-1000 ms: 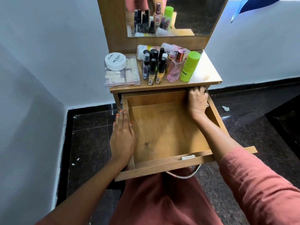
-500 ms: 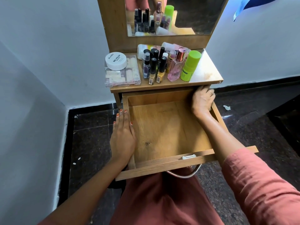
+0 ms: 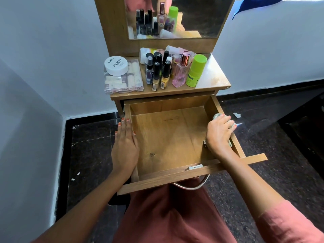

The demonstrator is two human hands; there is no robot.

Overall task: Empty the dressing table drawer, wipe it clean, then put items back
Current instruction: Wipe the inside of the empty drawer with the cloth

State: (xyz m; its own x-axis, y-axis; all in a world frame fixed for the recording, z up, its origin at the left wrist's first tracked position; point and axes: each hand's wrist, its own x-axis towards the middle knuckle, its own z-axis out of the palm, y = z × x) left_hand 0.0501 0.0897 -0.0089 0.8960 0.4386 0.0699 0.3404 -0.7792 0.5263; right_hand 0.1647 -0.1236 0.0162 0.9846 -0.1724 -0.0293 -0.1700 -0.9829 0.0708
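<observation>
The wooden drawer (image 3: 168, 134) stands pulled out over my lap, with nothing lying in it. My left hand (image 3: 125, 146) rests flat with straight fingers on the drawer's left wall. My right hand (image 3: 218, 135) grips a small pale cloth (image 3: 217, 116) against the right wall, fingers curled over the rim; the hand hides most of the cloth. On the tabletop stand a white nail polish jar (image 3: 116, 65) on a clear box (image 3: 122, 81), several nail polish bottles (image 3: 157, 71), a pink perfume bottle (image 3: 181, 72) and a green bottle (image 3: 195, 71).
A mirror (image 3: 192, 18) rises behind the tabletop. A metal handle (image 3: 191, 185) hangs under the drawer front. White walls close in at left and behind. The dark floor carries small white scraps (image 3: 237, 115) to the right of the drawer.
My right hand has slid from the drawer's back right corner toward me along the right wall, and the cloth now shows under its fingers. My left hand has stayed put.
</observation>
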